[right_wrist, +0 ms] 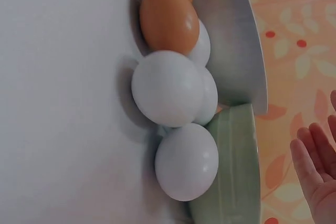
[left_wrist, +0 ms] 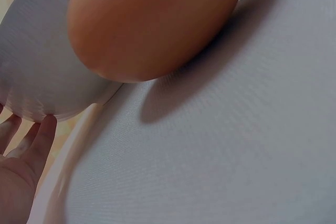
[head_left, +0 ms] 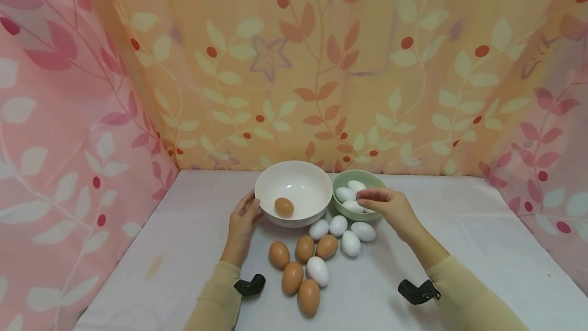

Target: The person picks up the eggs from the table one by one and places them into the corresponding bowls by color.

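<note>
Fingers of the left hand (head_left: 241, 226) are resting, relaxed and fairly straight, against the outer left side of the white bowl (head_left: 310, 193); the thumb is lying near its rim, and the hand is touching the bowl rather than closing round it. To the right of the white bowl, the right hand (head_left: 392, 208) is hovering over the green bowl (right_wrist: 233, 166), its fingers extending loosely and gripping nothing that shows.

Inside the white bowl, toward its near left side, one brown egg (head_left: 284, 207) is lying on its side. The green bowl is standing upright just to the white bowl's right and is holding several white eggs (head_left: 345, 194); the right hand is partly hiding them, so an exact count is not showing.

Four loose white eggs (head_left: 351, 243) are lying in front of the white bowl and toward its right. Farther in front of it, five loose brown eggs (head_left: 292, 278) are clustering around another white egg (head_left: 318, 270).

All of this is resting on a white cloth (head_left: 193, 249). Behind the white bowl, an orange leaf-patterned curtain (head_left: 312, 65) is hanging, while pink cloth (head_left: 55, 132) is rising well to its left and right. Beige sleeves (head_left: 468, 295) are covering both forearms in front of the white bowl, on either side
</note>
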Available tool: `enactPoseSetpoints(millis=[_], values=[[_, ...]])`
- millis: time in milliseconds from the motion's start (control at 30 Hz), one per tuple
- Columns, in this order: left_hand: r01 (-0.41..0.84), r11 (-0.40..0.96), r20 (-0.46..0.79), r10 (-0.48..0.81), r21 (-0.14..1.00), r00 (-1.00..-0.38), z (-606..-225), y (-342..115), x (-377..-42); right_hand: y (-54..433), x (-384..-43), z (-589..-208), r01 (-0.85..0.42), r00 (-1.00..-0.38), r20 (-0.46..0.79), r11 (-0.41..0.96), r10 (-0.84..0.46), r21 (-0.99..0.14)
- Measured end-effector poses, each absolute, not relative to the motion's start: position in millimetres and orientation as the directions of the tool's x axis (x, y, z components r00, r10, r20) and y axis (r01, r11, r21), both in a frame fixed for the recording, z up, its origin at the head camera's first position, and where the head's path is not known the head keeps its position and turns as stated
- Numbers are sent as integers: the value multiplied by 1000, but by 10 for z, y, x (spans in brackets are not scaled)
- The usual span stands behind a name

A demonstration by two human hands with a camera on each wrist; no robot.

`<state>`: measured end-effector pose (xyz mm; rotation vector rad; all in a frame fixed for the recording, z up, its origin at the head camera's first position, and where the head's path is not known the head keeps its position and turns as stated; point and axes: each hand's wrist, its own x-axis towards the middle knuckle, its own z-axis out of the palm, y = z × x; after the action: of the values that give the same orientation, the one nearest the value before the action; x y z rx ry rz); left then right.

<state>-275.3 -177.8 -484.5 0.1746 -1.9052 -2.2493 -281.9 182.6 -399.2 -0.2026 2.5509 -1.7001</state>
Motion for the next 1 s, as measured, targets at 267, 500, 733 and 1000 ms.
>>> enactPoseSetpoints(millis=[267,500,733,1000], values=[[79,-163,40,-228,983,-973,-4824,-1783,-2764,1801,-2582,-4035,-45,-986,-10,329,-165,-943],[67,-163,29,-226,984,-974,-4794,-1782,-2760,1743,-2458,-4129,-33,-983,-19,278,-182,-960],[58,-171,19,-222,984,-975,-4793,-1779,-2761,1707,-2347,-4209,-7,-987,-44,320,-152,-948],[53,-177,13,-220,983,-975,-4829,-1777,-2764,1689,-2305,-4360,15,-991,-58,330,-123,-944]])
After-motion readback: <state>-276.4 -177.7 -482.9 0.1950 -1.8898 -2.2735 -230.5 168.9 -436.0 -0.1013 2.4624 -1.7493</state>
